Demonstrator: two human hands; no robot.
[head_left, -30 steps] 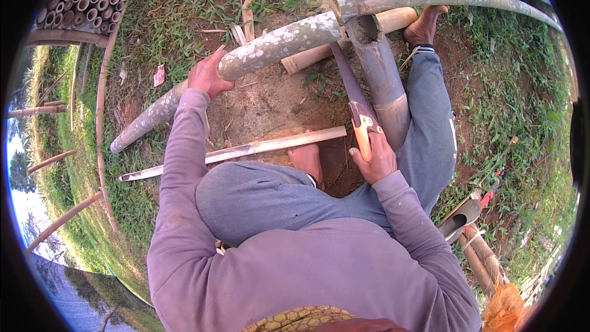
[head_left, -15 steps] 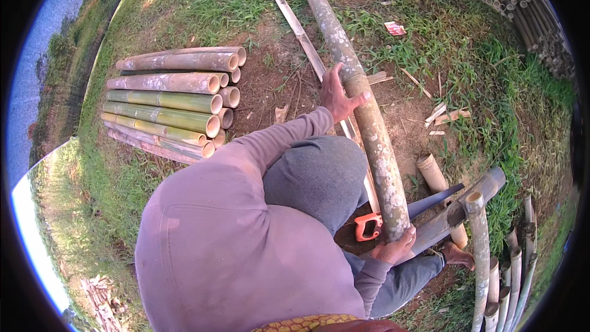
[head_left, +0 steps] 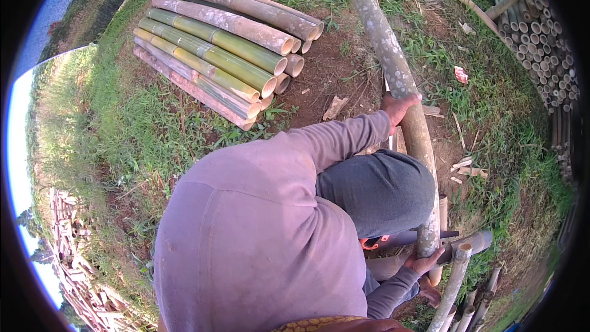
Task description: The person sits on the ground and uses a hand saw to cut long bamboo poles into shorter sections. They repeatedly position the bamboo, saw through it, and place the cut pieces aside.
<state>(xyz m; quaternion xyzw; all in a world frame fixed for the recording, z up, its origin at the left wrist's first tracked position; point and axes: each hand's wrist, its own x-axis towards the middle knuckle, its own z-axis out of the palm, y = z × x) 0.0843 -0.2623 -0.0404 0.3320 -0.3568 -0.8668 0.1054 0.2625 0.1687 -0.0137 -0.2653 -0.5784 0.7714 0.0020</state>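
A long, mottled grey-brown bamboo pole slants from the far edge of the view down to my right side, past my bent knee. My left hand is closed around its middle, near a joint, thumb over the top. Lower down, my right hand cups the near end of the pole from beneath. Under that end lies a thick, dark bamboo piece. A handsaw with an orange handle rests below the pole, partly hidden by my knee; its dark blade shows on both sides of the pole.
A stack of cut bamboo lengths lies on the grass at the left. Upright bamboo stakes stand at the near right. Many bamboo poles are piled at the far right. Bamboo scraps and a red-and-white wrapper litter the ground.
My view has swung leftward, so the stack and pole appear farther right. Both hands keep their hold on the pole. More of the saw is now hidden by my knee.
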